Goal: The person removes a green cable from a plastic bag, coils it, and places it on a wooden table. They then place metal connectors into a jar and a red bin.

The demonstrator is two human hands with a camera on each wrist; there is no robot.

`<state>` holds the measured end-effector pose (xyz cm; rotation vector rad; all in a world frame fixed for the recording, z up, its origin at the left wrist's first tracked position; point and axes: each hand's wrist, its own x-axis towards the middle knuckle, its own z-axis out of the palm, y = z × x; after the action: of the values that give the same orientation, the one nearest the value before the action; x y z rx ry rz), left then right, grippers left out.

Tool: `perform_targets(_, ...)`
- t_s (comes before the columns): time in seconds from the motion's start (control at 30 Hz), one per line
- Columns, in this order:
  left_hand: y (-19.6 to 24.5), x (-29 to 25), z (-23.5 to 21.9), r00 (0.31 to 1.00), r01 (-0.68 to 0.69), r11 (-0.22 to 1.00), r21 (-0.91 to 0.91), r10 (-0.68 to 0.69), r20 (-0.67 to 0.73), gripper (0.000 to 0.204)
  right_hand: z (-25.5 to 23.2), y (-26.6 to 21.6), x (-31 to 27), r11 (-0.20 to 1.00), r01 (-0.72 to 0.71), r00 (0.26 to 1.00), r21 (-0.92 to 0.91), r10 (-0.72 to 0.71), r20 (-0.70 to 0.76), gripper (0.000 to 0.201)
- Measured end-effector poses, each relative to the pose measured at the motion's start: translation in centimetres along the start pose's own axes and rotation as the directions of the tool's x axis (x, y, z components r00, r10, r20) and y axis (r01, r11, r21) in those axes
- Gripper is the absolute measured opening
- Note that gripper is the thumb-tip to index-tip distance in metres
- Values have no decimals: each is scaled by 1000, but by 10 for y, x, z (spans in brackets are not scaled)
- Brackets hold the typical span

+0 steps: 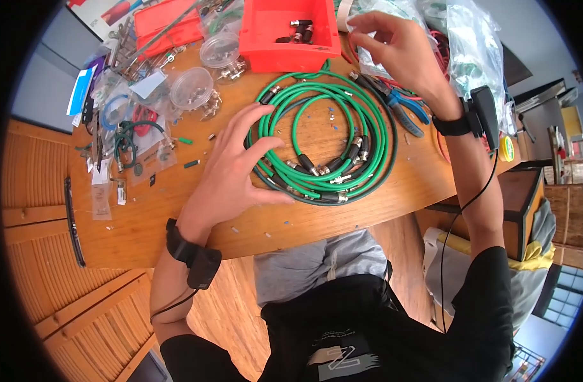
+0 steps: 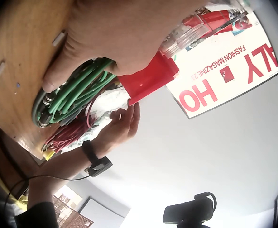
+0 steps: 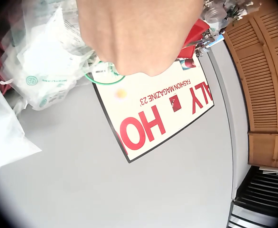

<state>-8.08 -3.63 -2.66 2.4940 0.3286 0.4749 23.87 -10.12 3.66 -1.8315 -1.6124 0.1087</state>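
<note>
A coil of green cables (image 1: pixel 382 137) with black and metal end connectors lies on the wooden table, a darker cable looped around it. My left hand (image 1: pixel 231 162) is at the coil's left side, thumb and fingers spread apart and overlapping its outer loops. In the left wrist view the thumb (image 2: pixel 58 76) is right at the edge of the green cables (image 2: pixel 79 92). My right hand (image 1: pixel 399 54) is raised beyond the coil at the right, fingers loosely bent beside a white roll (image 1: pixel 344 16). Nothing shows between its fingers. The right wrist view shows mostly the back of that hand (image 3: pixel 134 35).
A red bin (image 1: pixel 291 54) with black connectors stands behind the coil. Blue-handled pliers (image 1: pixel 406 105) lie to its right, near clear plastic bags (image 1: pixel 473 51). Round clear tubs (image 1: pixel 192 89) of metal parts and bagged cables (image 1: pixel 135 137) fill the left side.
</note>
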Motion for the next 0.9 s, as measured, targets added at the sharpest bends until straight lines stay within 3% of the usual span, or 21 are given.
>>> perform_targets(0.2, 1, 0, 1, 999, 26, 997, -66, -27, -25, 62, 0, -6, -46, 999, -33, 946, -29, 40, 322, 29)
perform_targets(0.23, 0, -1, 2, 999, 30, 995, -94, -34, -32, 60, 5, -4, -53, 994, 35, 944, -103, 1, 331, 34)
perform_targets(0.33, 0, -1, 3, 998, 37, 993, -116, -43, -49, 54, 15, 7, -68, 993, 81, 971, -86, -59, 234, 37)
perform_targets(0.47, 1, 0, 5, 995, 15, 995, -103, -24, -92, 51, 15, 10, -70, 999, 13, 964, -42, -1, 267, 39)
perform_targets(0.67, -1, -2, 6, 994, -35, 999, -22, 33, -104, 48, 19, 15, -68, 987, 109, 951, -115, -70, 303, 42)
perform_targets(0.9, 4, 1, 7, 995, -10, 1000, -8, 9, -96, 50, 18, 5, -74, 993, 89, 966, -73, -69, 248, 42)
